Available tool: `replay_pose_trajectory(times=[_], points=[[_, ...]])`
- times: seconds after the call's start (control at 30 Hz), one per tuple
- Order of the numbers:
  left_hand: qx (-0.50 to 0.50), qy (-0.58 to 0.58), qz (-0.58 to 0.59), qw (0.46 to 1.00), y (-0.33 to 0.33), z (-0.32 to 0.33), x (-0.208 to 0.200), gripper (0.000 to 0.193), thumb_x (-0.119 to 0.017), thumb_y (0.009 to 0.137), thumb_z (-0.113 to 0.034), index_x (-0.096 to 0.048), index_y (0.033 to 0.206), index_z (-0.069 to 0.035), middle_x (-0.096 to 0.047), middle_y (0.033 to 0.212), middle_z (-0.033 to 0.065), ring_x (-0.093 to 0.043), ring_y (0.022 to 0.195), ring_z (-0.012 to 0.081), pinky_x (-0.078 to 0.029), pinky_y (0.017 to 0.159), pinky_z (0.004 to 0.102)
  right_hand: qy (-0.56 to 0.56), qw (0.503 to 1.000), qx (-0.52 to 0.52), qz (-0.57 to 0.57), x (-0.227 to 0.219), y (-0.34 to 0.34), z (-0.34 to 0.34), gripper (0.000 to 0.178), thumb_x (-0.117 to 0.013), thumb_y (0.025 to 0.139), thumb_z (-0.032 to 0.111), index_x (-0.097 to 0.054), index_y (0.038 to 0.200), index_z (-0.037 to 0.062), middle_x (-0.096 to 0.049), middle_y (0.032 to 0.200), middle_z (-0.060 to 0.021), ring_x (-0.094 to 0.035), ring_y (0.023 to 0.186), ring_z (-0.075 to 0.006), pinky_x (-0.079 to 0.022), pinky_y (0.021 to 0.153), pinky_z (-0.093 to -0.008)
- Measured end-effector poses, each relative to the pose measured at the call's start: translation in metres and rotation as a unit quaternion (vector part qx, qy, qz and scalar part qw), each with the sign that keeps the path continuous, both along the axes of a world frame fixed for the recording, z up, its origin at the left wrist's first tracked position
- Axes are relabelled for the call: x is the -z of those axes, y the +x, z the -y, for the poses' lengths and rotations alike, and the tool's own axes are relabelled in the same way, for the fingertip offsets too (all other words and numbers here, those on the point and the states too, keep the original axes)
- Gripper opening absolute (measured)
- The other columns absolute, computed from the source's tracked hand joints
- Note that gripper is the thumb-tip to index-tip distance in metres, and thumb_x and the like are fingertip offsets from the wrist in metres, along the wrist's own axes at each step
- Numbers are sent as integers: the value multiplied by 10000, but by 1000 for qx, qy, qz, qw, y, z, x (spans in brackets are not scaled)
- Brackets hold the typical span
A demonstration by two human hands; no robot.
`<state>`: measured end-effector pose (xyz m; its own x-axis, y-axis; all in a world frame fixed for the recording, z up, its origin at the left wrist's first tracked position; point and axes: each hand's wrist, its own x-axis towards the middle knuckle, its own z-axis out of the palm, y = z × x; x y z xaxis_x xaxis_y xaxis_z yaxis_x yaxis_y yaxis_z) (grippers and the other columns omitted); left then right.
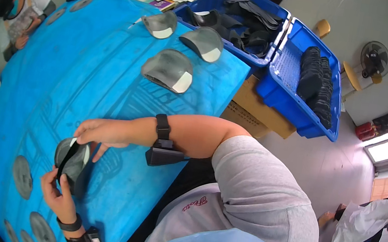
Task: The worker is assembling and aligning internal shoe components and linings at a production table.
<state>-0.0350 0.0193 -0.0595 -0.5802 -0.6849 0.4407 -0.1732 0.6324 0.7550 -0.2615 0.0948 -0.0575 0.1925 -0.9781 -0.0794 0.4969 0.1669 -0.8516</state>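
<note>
A curved dark grey piece (76,163), shaped like a shallow shell, is held between both hands over the blue-covered table. My right hand (101,136) pinches its upper end, the other fingers spreading along its side. At its lower end, my left hand (57,195) is closed on the edge with the fingers bent. A black strip or fold (67,159) runs along the piece between the two hands; I cannot tell whether it is a separate layer. Beside my left hand lies a flat grey oval piece (23,177).
Curved grey pieces with white patches (167,69) rest on the blue table cover (95,68). Two blue crates (290,98) hold black pieces, with cardboard boxes (244,111) below. More oval pieces (43,231) lie near the lower edge. People (23,20) sit across the table; a fan (374,60) stands beyond.
</note>
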Motion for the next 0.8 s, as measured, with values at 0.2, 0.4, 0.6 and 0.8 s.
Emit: replay_pose_trajectory(times=[0.2, 0.4, 0.6, 0.8], points=[[-24, -106, 116, 987, 3, -14, -12, 238, -524, 811, -106, -475, 1003, 25, -456, 974, 143, -449, 956, 280, -355, 808, 361, -15, 998, -8, -59, 14, 3, 14, 283, -535, 739, 52, -407, 975, -35, -493, 869, -125, -553, 779, -241, -484, 702, -424], [-9, -153, 138, 979, 1, -18, -13, 284, -536, 793, -92, -463, 1039, 30, -449, 1016, 149, -443, 954, 269, -342, 825, 354, 7, 996, 5, -87, 19, -1, 16, 243, -553, 708, 3, -477, 926, -73, -520, 831, -137, -568, 745, -237, -498, 682, -402], [13, -164, 157, 974, 1, -16, -18, 343, -542, 778, -82, -446, 1091, 19, -441, 1033, 137, -442, 952, 236, -346, 824, 323, -2, 988, -31, -154, 17, -2, 19, 289, -622, 664, -12, -494, 915, -77, -560, 832, -152, -578, 732, -199, -506, 601, -296], [72, -29, 97, 992, 7, -13, -12, 611, -610, 741, -181, -293, 1233, -7, -420, 1073, 111, -400, 1004, 218, -277, 897, 331, 15, 984, -54, -167, 27, -1, 28, 274, -638, 659, -13, -518, 898, -72, -564, 830, -135, -580, 727, -187, -504, 593, -284]])
